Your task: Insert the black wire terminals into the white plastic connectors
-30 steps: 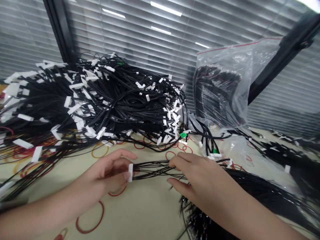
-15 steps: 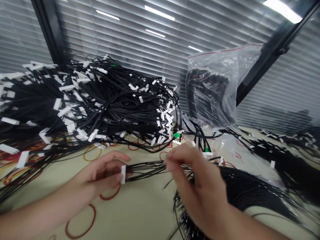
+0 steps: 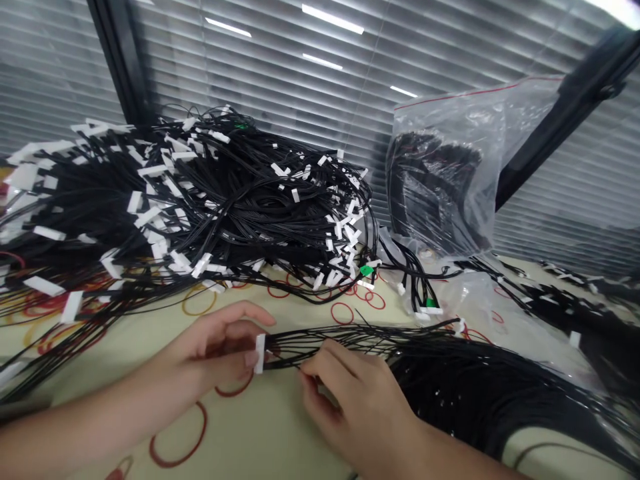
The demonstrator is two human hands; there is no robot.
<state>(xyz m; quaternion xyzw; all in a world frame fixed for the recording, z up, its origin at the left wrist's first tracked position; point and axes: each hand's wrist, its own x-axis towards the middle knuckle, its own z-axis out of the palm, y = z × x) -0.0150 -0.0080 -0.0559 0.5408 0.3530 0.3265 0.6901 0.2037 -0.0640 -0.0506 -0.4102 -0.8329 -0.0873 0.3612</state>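
Observation:
My left hand (image 3: 215,357) pinches a white connector (image 3: 259,353) between thumb and fingers. A thin bundle of black wires (image 3: 350,337) runs right from that connector. My right hand (image 3: 353,403) sits just below and right of the connector, its fingertips pinched on the wires close to the connector. The bundle leads into a dark mass of black wires (image 3: 480,393) lying on the table at the right.
A big heap of black wire harnesses with white connectors (image 3: 210,200) fills the back left. A clear plastic bag of wires (image 3: 445,180) stands at the back right. Red and yellow rubber bands (image 3: 175,440) lie scattered on the beige table (image 3: 280,433). Blinds behind.
My right hand has come back left and down from mid-bundle to grip the wires right beside the connector. My left hand has kept its hold on the connector.

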